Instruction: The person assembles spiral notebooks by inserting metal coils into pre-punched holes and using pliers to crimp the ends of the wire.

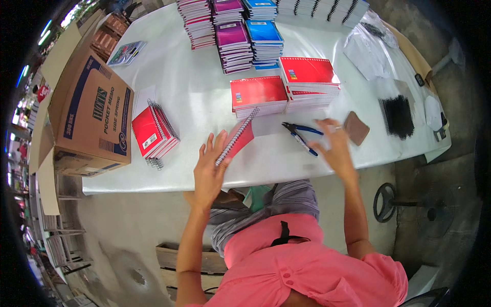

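Near the front edge of the table, my left hand [207, 166] grips a red notebook [242, 139] along its metal spiral spine, which slants up to the right. Its cover is tilted and partly hidden behind the spine. My right hand [338, 151], slightly blurred, hovers with fingers spread beside the handles of blue pliers [306, 142]. Nothing shows in its grasp. Just beyond the pliers lie piles of red booklets [258, 91], with holes punched along the far edge. Several spiral-bound red notebooks [151, 132] lie overlapped to the left.
A large cardboard box [94, 110] stands open at the left edge. Purple notebooks [232, 38] and blue notebooks [264, 33] are stacked at the back. To the right lie a brown pad [356, 128] and a bundle of black wire spirals [397, 116].
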Tool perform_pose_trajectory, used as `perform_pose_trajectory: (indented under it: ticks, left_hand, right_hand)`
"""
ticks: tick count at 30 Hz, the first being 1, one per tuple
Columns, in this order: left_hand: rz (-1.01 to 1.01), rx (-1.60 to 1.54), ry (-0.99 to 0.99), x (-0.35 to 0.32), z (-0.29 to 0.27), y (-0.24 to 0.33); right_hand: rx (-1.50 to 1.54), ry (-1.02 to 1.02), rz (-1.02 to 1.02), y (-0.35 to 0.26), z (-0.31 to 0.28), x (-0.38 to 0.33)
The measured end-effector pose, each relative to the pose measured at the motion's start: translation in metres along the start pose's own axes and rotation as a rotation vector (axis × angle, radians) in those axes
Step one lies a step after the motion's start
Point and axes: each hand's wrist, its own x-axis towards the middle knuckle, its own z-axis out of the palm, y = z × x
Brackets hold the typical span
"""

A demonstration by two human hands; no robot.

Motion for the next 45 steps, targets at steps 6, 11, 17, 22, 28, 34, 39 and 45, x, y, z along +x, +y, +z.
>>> perform_pose_trajectory:
  ticks: [6, 11, 17, 22, 28, 34, 39, 45]
  left_hand:
    - [0.041, 0.36, 0.018, -0.006, 0.02, 0.019]
    - [0.113, 0.439, 0.049, -0.003, 0.017, 0.038]
    - [0.128, 0.496, 0.106, -0.002, 0.015, 0.052]
    - [0.122, 0.553, 0.118, -0.005, 0.012, 0.054]
    - [0.147, 0.692, 0.135, -0.009, 0.007, 0.054]
    - [0.255, 0.882, 0.16, -0.008, -0.018, 0.067]
    - [0.176, 0.999, 0.461, 0.026, -0.09, 0.05]
    - [0.054, -0.312, 0.462, 0.044, -0.139, 0.0]
  right_hand:
    - [-0.048, 0.152, -0.073, -0.039, 0.046, -0.004]
    - [0.467, -0.078, -0.231, -0.107, -0.004, -0.018]
    - [0.379, 0.074, -0.462, -0.122, -0.003, -0.018]
    - [0.324, 0.112, -0.458, -0.125, -0.012, -0.017]
    - [0.702, -0.393, -0.144, -0.13, -0.018, -0.018]
    - [0.923, -0.471, -0.351, -0.109, -0.008, 0.013]
    - [0.392, -0.309, -0.155, -0.074, 0.007, 0.022]
    - [0.384, -0.002, -0.258, -0.111, 0.04, 0.049]
